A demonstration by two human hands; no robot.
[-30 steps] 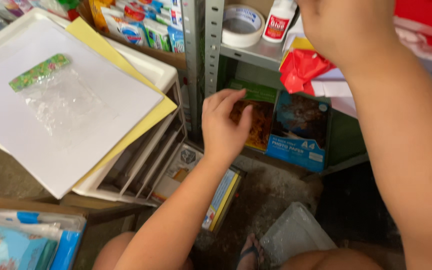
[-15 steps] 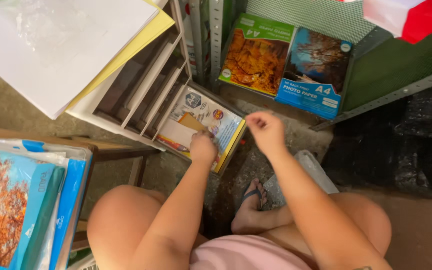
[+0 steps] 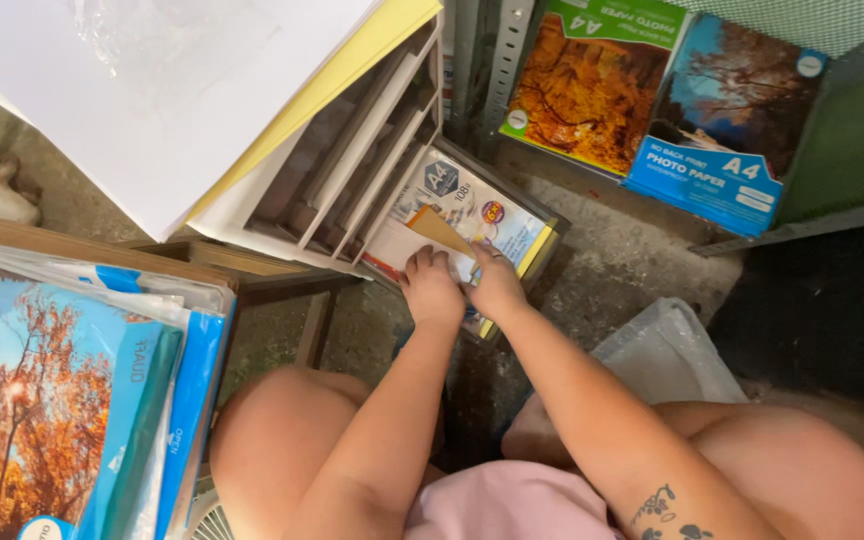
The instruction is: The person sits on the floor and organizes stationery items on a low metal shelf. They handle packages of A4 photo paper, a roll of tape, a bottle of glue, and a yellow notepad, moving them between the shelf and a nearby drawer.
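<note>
Both hands meet low on the floor at a colourful pack of paper (image 3: 472,215) lying in a flat open box beside the shelf post. My left hand (image 3: 430,288) presses on the near edge of the pack, fingers curled on it next to a brown flap (image 3: 439,229). My right hand (image 3: 497,283) grips the pack's front edge, fingers touching its wrapper. The two hands are side by side and almost touch each other. My bare knees show below them.
A grey tray rack (image 3: 347,175) with white and yellow sheets (image 3: 167,110) on top stands at left. Two photo paper packs (image 3: 652,100) lean on the bottom shelf. More packs (image 3: 62,390) are stacked at lower left. A clear plastic bag (image 3: 667,355) lies by my right knee.
The view tipped down from the shelf to the floor. Both hands came down and closed together onto the paper pack in the floor box.
</note>
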